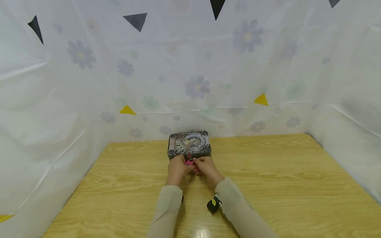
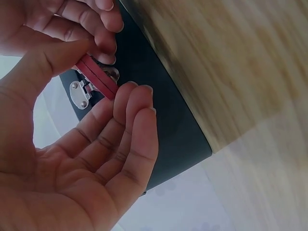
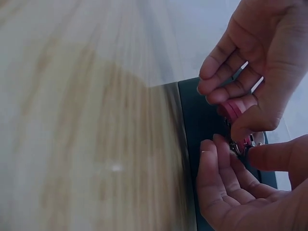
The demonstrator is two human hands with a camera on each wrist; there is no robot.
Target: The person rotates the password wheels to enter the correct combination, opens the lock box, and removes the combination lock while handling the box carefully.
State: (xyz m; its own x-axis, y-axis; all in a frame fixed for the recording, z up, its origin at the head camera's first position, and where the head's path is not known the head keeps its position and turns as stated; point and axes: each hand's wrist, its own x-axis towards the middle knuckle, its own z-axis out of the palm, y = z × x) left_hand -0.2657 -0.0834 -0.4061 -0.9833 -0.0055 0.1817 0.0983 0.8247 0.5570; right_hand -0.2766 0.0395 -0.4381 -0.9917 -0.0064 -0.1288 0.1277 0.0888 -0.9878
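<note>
A pink padlock (image 1: 189, 163) hangs at the silver latch (image 2: 81, 94) on the front of a dark tin box (image 1: 189, 142) with a patterned lid. My left hand (image 2: 82, 139) pinches the padlock's body between thumb and fingers, the other fingers loosely bent beside it. From the other side my right hand (image 3: 250, 192) closes thumb and fingertips on the padlock's metal end (image 3: 236, 147), up against the latch. Both hands meet at the box's front wall, and their fingers partly cover the padlock and latch.
The box stands at the back of the wooden table (image 1: 268, 172), close to the flowered white curtain (image 1: 226, 82). Beneath my right sleeve a small black object (image 1: 212, 205) with a yellow mark shows at the wrist. White sheeting (image 1: 35, 132) hangs at both sides.
</note>
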